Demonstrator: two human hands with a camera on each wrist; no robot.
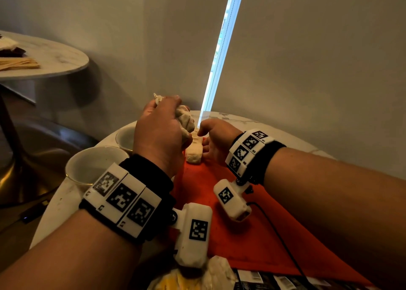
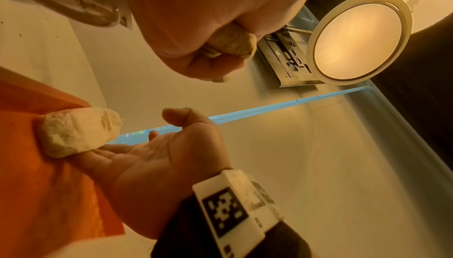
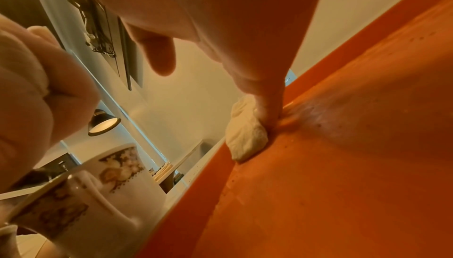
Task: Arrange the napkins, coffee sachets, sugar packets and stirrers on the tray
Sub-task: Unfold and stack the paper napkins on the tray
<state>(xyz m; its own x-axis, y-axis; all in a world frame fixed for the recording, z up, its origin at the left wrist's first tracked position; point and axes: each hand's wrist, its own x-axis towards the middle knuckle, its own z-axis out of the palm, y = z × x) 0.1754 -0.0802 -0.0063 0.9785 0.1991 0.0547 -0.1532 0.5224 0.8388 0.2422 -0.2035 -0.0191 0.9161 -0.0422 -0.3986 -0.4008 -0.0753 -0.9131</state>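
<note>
Mugs [image 1: 92, 166] stood just left of my left hand [image 1: 161, 133], which was clenched around a crumpled napkin [image 1: 185, 119] held above the orange tray [image 1: 241, 234]. Below it a rolled napkin [image 1: 194, 153] lay on the tray, and my right hand [image 1: 216, 141], fingers straight, touched its right side, thumb lifted.

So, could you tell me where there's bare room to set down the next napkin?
The middle of the tray is bare, between the rolled napkin and the sachets at the near edge. Left of it, two cups crowd the table.
</note>
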